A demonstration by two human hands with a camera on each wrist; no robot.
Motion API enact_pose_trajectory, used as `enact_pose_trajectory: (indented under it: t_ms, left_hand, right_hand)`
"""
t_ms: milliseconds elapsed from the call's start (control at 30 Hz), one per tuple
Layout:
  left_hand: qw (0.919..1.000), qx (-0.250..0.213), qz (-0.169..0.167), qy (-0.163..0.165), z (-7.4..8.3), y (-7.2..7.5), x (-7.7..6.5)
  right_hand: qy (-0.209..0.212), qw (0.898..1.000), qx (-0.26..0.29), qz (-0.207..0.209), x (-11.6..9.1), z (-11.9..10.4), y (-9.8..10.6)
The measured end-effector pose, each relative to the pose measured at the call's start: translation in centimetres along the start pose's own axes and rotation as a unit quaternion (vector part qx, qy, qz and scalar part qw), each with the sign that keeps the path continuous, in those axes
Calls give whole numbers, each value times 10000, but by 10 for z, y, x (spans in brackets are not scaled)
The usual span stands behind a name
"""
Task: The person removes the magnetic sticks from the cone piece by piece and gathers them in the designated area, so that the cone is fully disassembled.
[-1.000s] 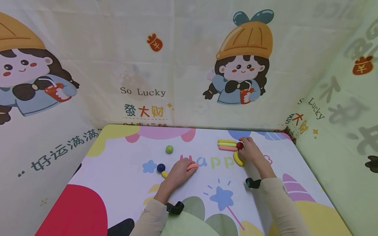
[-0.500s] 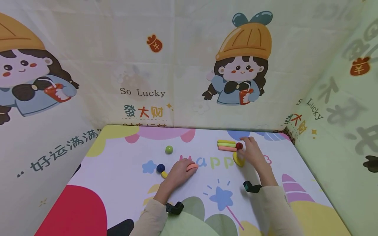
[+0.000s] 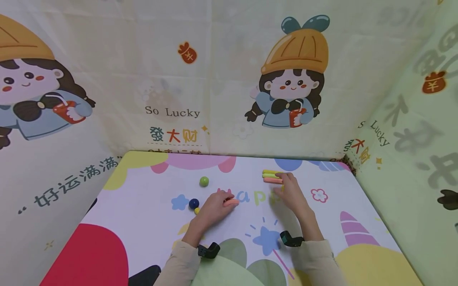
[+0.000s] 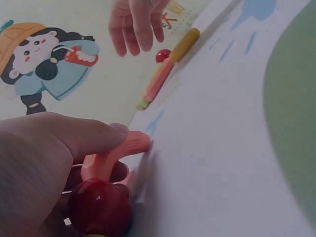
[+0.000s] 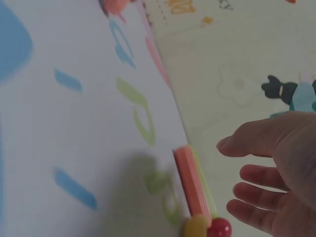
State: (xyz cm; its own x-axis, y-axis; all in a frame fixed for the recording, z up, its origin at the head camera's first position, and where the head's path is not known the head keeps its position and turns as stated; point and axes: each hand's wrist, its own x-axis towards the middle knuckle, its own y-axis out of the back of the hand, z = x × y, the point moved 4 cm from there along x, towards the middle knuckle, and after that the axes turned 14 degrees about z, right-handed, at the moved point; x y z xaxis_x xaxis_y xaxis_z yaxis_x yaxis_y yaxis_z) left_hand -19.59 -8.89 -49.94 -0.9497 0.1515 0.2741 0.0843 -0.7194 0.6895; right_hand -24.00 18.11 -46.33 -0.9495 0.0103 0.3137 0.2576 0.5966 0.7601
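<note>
My left hand (image 3: 214, 206) pinches a bent pink ridged piece like a modelling-clay stick (image 4: 133, 143), low over the table. Close under the thumb in the left wrist view is a shiny red ball (image 4: 98, 205), which the hand hides from the head view. My right hand (image 3: 295, 194) hovers with parted fingers and nothing in them, beside a row of straight yellow, green and pink sticks (image 3: 272, 180). At the near end of that row, the right wrist view shows another red ball (image 5: 219, 228) and a curved yellow piece (image 5: 196, 227).
Left of my left hand lie a dark blue ball (image 3: 194, 203) and a partly covered yellow piece (image 3: 197, 211). A green ball (image 3: 204, 181) sits farther back. The printed tabletop (image 3: 143, 206) meets a cartoon-patterned cloth wall (image 3: 222, 79) behind and at both sides.
My right hand has drawn back from the red ball and shifted left and nearer, covering the ball and most of the curved yellow piece in the head view. My left hand keeps its hold.
</note>
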Motion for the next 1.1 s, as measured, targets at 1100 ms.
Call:
enact_pose_trajectory:
  t_ms: [1100]
  left_hand:
    - [9990,425,117,95,-15,22,-28]
  right_hand:
    - [890,9903,546,-917,-44,-73,-62]
